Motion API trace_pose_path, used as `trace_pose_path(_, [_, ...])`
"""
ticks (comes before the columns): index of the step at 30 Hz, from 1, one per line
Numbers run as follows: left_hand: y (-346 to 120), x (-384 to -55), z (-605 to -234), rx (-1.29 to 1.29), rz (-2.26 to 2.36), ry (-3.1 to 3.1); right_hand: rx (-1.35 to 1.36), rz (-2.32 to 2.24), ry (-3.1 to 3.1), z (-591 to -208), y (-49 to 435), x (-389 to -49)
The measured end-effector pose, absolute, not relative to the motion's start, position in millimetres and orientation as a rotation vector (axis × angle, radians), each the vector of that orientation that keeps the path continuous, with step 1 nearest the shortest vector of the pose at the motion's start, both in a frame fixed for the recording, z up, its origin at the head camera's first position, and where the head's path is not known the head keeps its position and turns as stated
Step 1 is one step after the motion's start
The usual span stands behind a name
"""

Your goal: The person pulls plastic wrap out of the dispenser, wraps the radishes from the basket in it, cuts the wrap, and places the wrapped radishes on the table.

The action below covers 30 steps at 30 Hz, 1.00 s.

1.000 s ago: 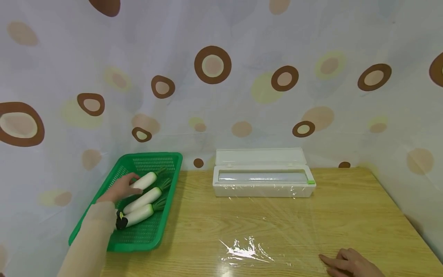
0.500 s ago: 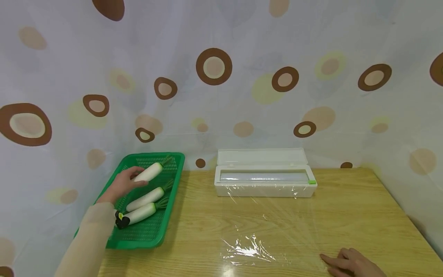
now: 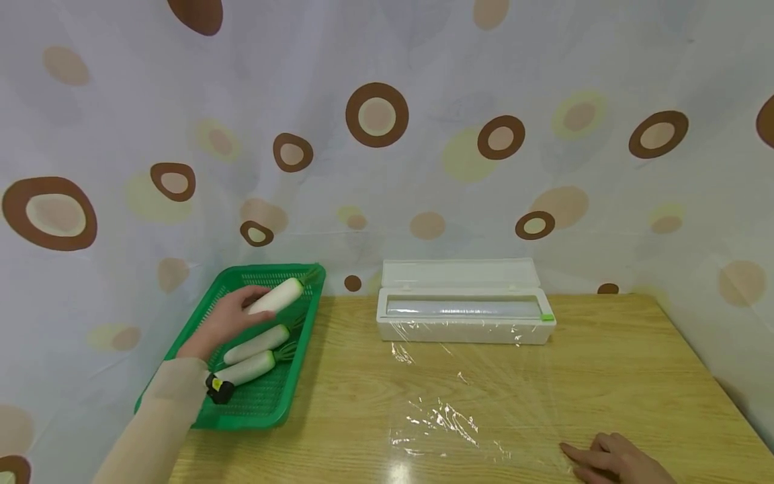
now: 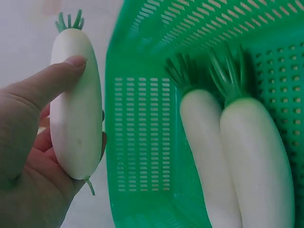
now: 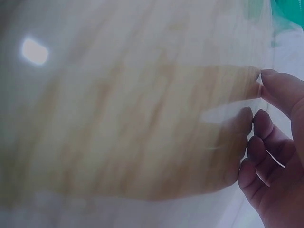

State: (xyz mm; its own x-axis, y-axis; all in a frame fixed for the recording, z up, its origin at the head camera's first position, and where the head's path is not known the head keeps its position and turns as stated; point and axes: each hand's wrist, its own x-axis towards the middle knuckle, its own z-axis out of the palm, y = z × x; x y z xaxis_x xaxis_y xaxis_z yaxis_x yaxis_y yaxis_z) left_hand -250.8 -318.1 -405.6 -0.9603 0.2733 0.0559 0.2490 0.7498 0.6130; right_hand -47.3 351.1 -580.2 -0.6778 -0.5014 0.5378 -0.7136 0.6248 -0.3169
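My left hand [image 3: 232,314] grips a white radish [image 3: 279,297] above the green basket [image 3: 242,423]. In the left wrist view the thumb lies across the front of this radish [image 4: 76,118], its green stalks upward and thin root below. Two more radishes [image 4: 209,152] lie side by side inside the basket. At the lower right, my right hand [image 3: 617,460] rests its fingertips on the table near the edge of a sheet of clear cling film [image 3: 478,403]. The right wrist view shows the fingertips [image 5: 262,121] touching a glossy, reflecting surface.
A white cling film dispenser [image 3: 462,333] with its lid raised stands at the back of the wooden table [image 3: 617,363]. From it the film stretches forward over the tabletop. A patterned curtain [image 3: 423,168] hangs behind and along both sides.
My left hand has lifted the radish off the others and moved it up and right toward the basket's far end. The right hand stays where it was.
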Motion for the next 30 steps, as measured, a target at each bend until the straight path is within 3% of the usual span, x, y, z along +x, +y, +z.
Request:
trace_pose_path(14, [-250.6, -227.0, -377.0, 0.611, 1.16, 2.925, 1.098, 0.757, -2.352, -581.7, 355.7, -52.8])
trace_pose_path(30, [-163.2, -192.8, -375.1, 0.916, 1.21, 2.81, 0.994, 0.801, -2.483, -577.5, 353.7, -45.5])
